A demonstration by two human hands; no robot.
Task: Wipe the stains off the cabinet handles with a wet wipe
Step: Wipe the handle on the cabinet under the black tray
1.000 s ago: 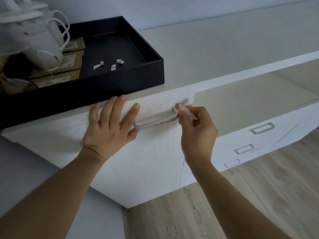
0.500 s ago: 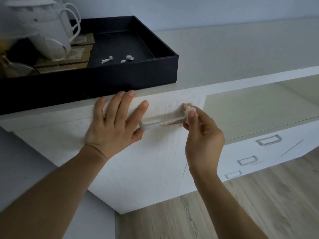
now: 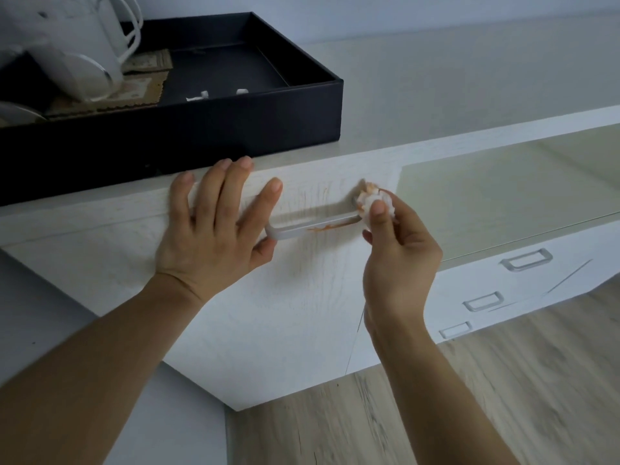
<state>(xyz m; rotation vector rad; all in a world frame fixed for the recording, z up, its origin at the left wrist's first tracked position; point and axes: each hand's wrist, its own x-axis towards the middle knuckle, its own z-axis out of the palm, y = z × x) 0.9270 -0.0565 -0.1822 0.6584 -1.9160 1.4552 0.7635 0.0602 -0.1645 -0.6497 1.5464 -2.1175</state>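
- The right hand (image 3: pixel 396 260) now pinches the crumpled white wet wipe (image 3: pixel 372 204), stained orange, at the right end of the pale grey bar handle (image 3: pixel 315 226); a moment ago the wad was half hidden behind the fingers.
- An orange smear (image 3: pixel 330 227) remains along the handle's lower edge.
- The left hand (image 3: pixel 214 229) stays flat, fingers spread, on the white wood-grain cabinet door (image 3: pixel 285 297), thumb against the handle's left end.
- Behind, the black rectangular tray (image 3: pixel 201 129) on the cabinet top sits larger in view than before.
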